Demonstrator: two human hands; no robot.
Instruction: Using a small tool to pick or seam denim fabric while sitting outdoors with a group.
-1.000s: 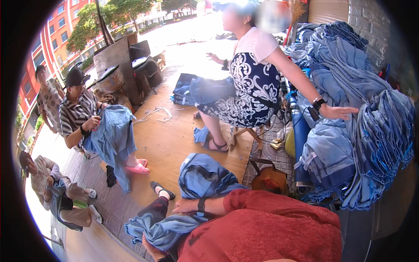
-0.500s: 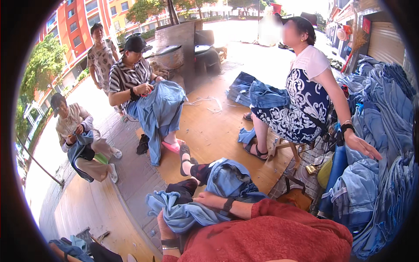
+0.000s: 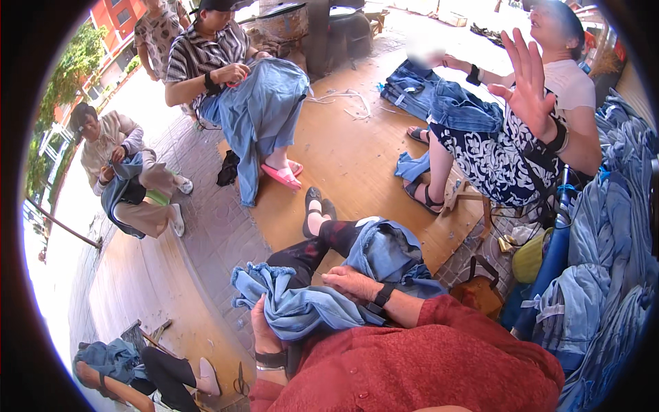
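Observation:
A pair of light blue jeans (image 3: pixel 312 312) with a frayed edge lies bunched over my lap. My left hand (image 3: pixel 263 324) grips the cloth from its near left side, thumb against a fold and the other fingers partly hidden. My right hand (image 3: pixel 351 283) rests above the denim, its fingers curled in a pinch over my dark trousers; what sits between the fingertips is too small to tell. More of the denim covers my right knee (image 3: pixel 395 257).
A large heap of jeans (image 3: pixel 590 240) rises at the right, near a yellow-green basket (image 3: pixel 532 257) and a brown bag (image 3: pixel 475 292). Co-workers sit around with denim on their laps; one at right raises an open hand (image 3: pixel 532 86). Scissors (image 3: pixel 240 381) lie at lower left.
My view has tilted down and turned. My right hand has drawn slightly away from the cloth bunched by my left. The person at right has turned and lifted a hand.

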